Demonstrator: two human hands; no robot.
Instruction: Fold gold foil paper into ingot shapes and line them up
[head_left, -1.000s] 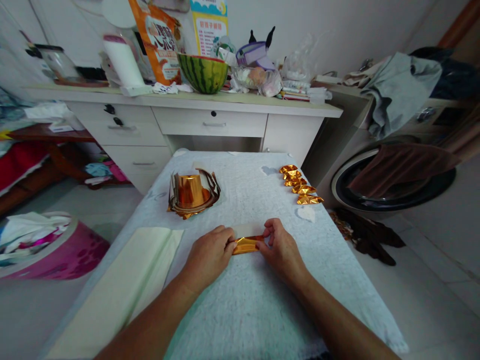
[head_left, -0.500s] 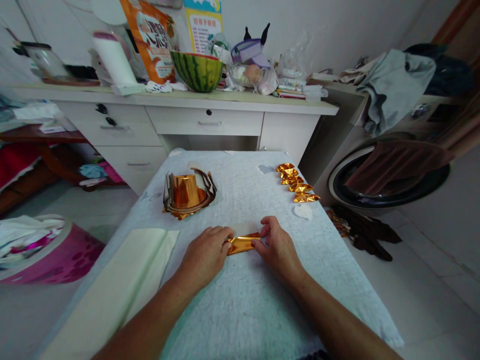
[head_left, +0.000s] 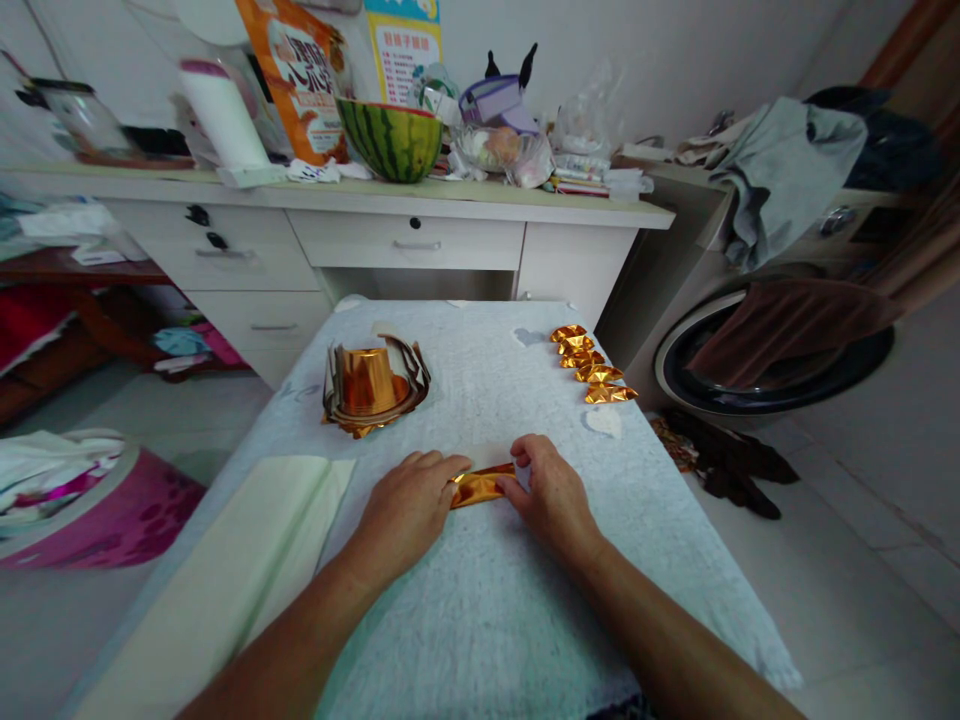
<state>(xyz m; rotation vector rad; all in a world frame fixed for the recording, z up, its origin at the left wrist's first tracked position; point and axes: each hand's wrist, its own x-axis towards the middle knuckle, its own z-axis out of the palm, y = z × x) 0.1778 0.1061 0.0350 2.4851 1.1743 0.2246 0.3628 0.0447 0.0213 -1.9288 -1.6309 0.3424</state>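
Observation:
A narrow folded strip of gold foil paper (head_left: 481, 487) lies on the cloth-covered table between my hands. My left hand (head_left: 420, 500) pinches its left end with thumb and fingers. At the right end, the thumb and curled fingers of my right hand (head_left: 551, 490) grip the strip. A pale edge of paper shows just behind the foil. To the far left stands a stack of gold foil sheets (head_left: 367, 385), curved up around a gold cup-like shape. Several folded gold foil pieces (head_left: 592, 365) lie in a row near the table's right edge.
Folded cream paper (head_left: 217, 570) lies along the table's left side. A pink bin (head_left: 112, 510) stands on the floor at left. Behind the table, a white desk (head_left: 405, 235) holds half a watermelon (head_left: 390, 138) and clutter. A washing machine (head_left: 772, 350) stands at right.
The foil strip looks slightly more creased and narrower between my hands. Both hands keep their hold with only small finger shifts; the whole view has moved a little.

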